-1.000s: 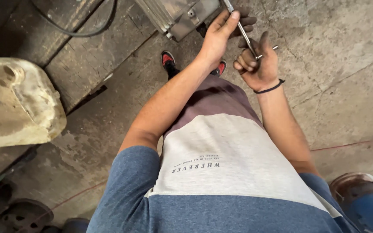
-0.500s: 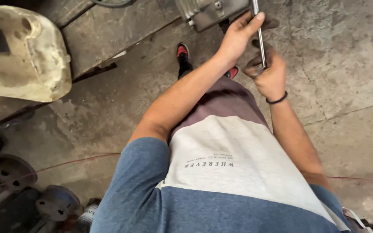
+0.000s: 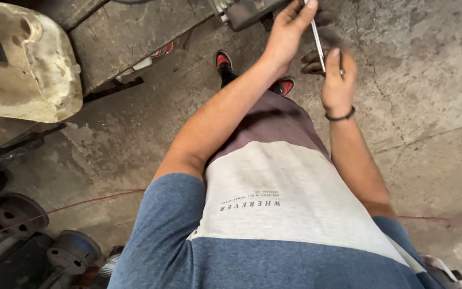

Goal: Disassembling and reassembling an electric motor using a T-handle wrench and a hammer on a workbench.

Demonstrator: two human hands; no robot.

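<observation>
Gripping thin metal rod (image 3: 317, 42) | both hands: left hand (image 3: 286, 33), right hand (image 3: 338, 80) | grimy jug (image 3: 25, 64) apart

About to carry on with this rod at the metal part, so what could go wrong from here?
The thin rod is pinched only by fingertips of the left hand and right hand; it may slip or bend. The metal part sits at the wooden bench edge above the shoes; if it slid off, it could land on them. The view is cut off at the top, so the contact is unseen.

Cracked grey concrete floor (image 3: 429, 139) (stained), worn wooden bench (image 3: 129, 32) upper left.
</observation>
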